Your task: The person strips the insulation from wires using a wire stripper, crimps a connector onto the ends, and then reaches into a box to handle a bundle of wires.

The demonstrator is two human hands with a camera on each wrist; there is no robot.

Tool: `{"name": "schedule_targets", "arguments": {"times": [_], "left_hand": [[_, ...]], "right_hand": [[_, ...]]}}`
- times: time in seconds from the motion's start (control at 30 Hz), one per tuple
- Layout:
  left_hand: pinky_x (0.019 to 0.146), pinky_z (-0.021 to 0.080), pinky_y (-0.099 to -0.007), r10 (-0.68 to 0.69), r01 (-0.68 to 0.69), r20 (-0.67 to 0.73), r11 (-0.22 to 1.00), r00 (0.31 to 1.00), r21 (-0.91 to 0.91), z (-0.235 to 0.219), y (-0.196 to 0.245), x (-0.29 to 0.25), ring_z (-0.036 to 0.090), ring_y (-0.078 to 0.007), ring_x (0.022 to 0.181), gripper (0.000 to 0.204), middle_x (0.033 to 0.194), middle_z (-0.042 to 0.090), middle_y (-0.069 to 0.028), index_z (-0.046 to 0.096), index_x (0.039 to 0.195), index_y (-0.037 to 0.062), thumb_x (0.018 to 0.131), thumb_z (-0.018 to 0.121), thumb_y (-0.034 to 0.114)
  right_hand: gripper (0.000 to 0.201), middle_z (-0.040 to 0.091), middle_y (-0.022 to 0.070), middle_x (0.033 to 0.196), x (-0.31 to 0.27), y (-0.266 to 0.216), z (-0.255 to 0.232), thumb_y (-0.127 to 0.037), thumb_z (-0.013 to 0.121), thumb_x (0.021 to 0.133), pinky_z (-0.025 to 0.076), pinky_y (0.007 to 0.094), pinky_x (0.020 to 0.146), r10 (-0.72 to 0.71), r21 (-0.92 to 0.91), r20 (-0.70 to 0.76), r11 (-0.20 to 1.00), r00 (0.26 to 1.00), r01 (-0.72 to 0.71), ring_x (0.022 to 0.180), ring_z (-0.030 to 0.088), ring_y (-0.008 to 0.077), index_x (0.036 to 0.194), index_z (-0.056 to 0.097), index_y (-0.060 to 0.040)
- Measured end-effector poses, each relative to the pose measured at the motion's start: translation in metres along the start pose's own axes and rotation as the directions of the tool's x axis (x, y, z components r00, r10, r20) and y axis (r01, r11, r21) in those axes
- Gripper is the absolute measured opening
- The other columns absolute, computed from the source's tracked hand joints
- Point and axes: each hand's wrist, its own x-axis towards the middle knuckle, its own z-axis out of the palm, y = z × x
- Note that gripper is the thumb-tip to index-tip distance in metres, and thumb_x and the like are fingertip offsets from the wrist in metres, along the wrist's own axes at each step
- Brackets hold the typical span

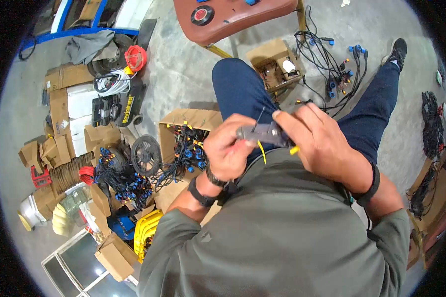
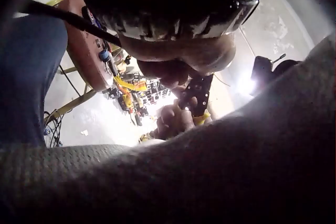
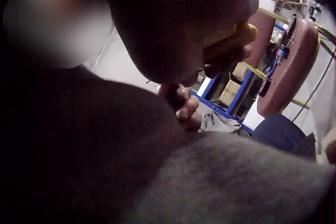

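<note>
My right hand (image 1: 317,141) grips a wire stripper (image 1: 270,134) above the lap; its head is grey and a yellow handle end (image 1: 295,150) pokes out below the fingers. My left hand (image 1: 228,148) is at the tool's head, thumb and fingers pinching a thin wire there. A yellow length of wire (image 1: 262,153) hangs below the tool, and a dark thin strand (image 1: 260,116) sticks up above it. In the left wrist view the stripper's dark, holed plate (image 2: 198,95) shows between the two hands. The right wrist view shows the yellow handle (image 3: 233,40) under the right hand's fingers.
Ahead stands a brown padded seat (image 1: 233,20) with a tape roll (image 1: 202,16) on it. An open carton (image 1: 277,59) and black cables with blue connectors (image 1: 332,74) lie by the feet. To the left are a cable-filled box (image 1: 191,119), a wheel (image 1: 146,155) and more cartons.
</note>
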Motion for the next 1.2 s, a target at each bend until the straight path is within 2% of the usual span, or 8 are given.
{"name": "schedule_targets", "arguments": {"times": [0.07, 0.13, 0.3, 0.4, 0.7, 0.93, 0.97, 1.2], "left_hand": [[0.067, 0.048, -0.0271, -0.077, 0.077, -0.071, 0.997, 0.995, -0.006, 0.002, 0.003, 0.012, 0.059, -0.0151, 0.074, 0.01, 0.087, 0.065, -0.0094, 0.065, 0.093, -0.0007, 0.087, 0.07, 0.005], [0.068, 0.047, -0.0248, 0.01, -0.033, -0.195, 0.993, 0.981, -0.116, 0.015, 0.005, 0.028, 0.055, -0.0116, 0.075, 0.013, 0.088, 0.064, -0.0069, 0.064, 0.096, -0.0021, 0.085, 0.071, -0.001], [0.067, 0.046, -0.0239, 0.067, -0.054, -0.289, 0.997, 0.955, 0.053, 0.018, -0.008, 0.045, 0.055, -0.0104, 0.075, 0.006, 0.082, 0.062, -0.0054, 0.065, 0.091, -0.0037, 0.087, 0.069, -0.002], [0.056, 0.046, -0.0221, 0.127, -0.113, -0.319, 0.992, 0.939, 0.063, 0.017, -0.016, 0.042, 0.058, -0.0092, 0.064, 0.007, 0.078, 0.064, -0.006, 0.065, 0.095, -0.0017, 0.091, 0.067, 0.003], [0.049, 0.045, -0.0224, -0.177, 0.06, -0.261, 0.915, 0.949, -0.4, 0.017, 0.007, 0.032, 0.058, -0.011, 0.058, 0.006, 0.075, 0.062, -0.0061, 0.064, 0.091, -0.0016, 0.091, 0.067, 0.004], [0.055, 0.047, -0.0233, -0.178, 0.049, -0.22, 0.87, 0.959, -0.491, 0.016, 0.0, 0.034, 0.06, -0.0122, 0.064, 0.012, 0.078, 0.065, -0.0076, 0.066, 0.097, -0.0021, 0.093, 0.066, 0.009], [0.06, 0.045, -0.0277, -0.27, 0.159, -0.2, 0.882, 0.942, -0.443, 0.013, 0.006, 0.036, 0.059, -0.0152, 0.068, 0.017, 0.079, 0.065, -0.0085, 0.064, 0.097, -0.0004, 0.093, 0.067, 0.016], [0.052, 0.043, -0.024, -0.32, 0.172, -0.267, 0.871, 0.909, -0.459, 0.011, 0.002, 0.042, 0.058, -0.0132, 0.064, 0.012, 0.078, 0.064, -0.0069, 0.065, 0.095, 0.003, 0.092, 0.068, 0.014]], "right_hand": [[0.042, 0.053, 0.014, 0.089, 0.003, 0.003, 0.005, -0.007, 0.061, 0.078, 0.049, 0.0413, 0.071, 0.03, 0.023, -0.056, 0.999, 0.998, -0.029, 0.083, 0.057, 0.0338, 0.119, 0.056, -0.0026], [0.041, 0.054, 0.0158, 0.091, 0.011, 0.01, 0.006, -0.008, 0.064, 0.08, 0.048, 0.0438, 0.072, 0.08, 0.112, -0.05, 0.991, 0.996, -0.074, 0.086, 0.057, 0.0365, 0.12, 0.054, -0.0032], [0.042, 0.055, 0.0184, 0.096, 0.022, 0.021, 0.022, -0.009, 0.066, 0.082, 0.047, 0.0466, 0.075, 0.132, 0.146, -0.052, 0.981, 0.99, -0.124, 0.09, 0.056, 0.0402, 0.121, 0.051, -0.0039], [0.047, 0.055, 0.0189, 0.097, 0.032, 0.016, 0.018, -0.009, 0.067, 0.082, 0.046, 0.0468, 0.079, 0.124, 0.148, -0.05, 0.982, 0.991, -0.116, 0.093, 0.055, 0.04, 0.125, 0.05, -0.0026], [0.055, 0.052, 0.0184, 0.096, 0.036, 0.019, 0.032, 0.0, 0.066, 0.072, 0.045, 0.0446, 0.076, -0.057, 0.081, -0.194, 0.994, 0.979, 0.074, 0.086, 0.052, 0.0377, 0.125, 0.051, 0.0], [0.057, 0.052, 0.0173, 0.098, 0.039, 0.028, 0.037, 0.0, 0.069, 0.07, 0.045, 0.0451, 0.077, -0.03, 0.048, -0.14, 0.998, 0.99, 0.037, 0.09, 0.053, 0.0379, 0.124, 0.049, -0.003], [0.058, 0.052, 0.0171, 0.098, 0.04, 0.029, 0.037, -0.001, 0.069, 0.07, 0.045, 0.045, 0.077, -0.019, 0.04, -0.149, 0.999, 0.989, 0.025, 0.091, 0.053, 0.0378, 0.124, 0.049, -0.0034], [0.058, 0.053, 0.0171, 0.102, 0.043, 0.026, 0.043, -0.002, 0.07, 0.073, 0.046, 0.045, 0.082, 0.023, 0.047, -0.163, 0.999, 0.986, -0.015, 0.095, 0.053, 0.0372, 0.127, 0.048, -0.003]]}}
